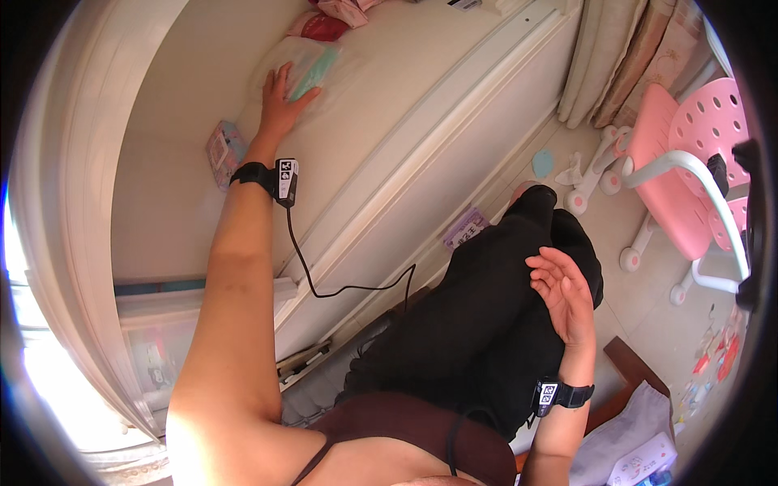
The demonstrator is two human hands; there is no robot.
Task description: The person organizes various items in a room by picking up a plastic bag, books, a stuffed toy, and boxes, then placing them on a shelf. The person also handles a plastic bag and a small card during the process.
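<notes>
My left arm stretches far out over the pale surface of a white cabinet or bench. At its end my left hand lies with fingers spread on or just over a clear plastic bag, which has a mint-green flat piece in it. Close to that wrist stands a small pink and blue printed box. My right hand hovers over my black trousers, palm turned up, fingers loosely parted, holding nothing. Each wrist wears a black strap with a small device.
Red and pink packages lie beyond the bag. A black cable hangs from the left wrist device across the white ledge. On the right stands a pink wheeled chair. A purple packet is by my leg, a light-blue disc on the floor.
</notes>
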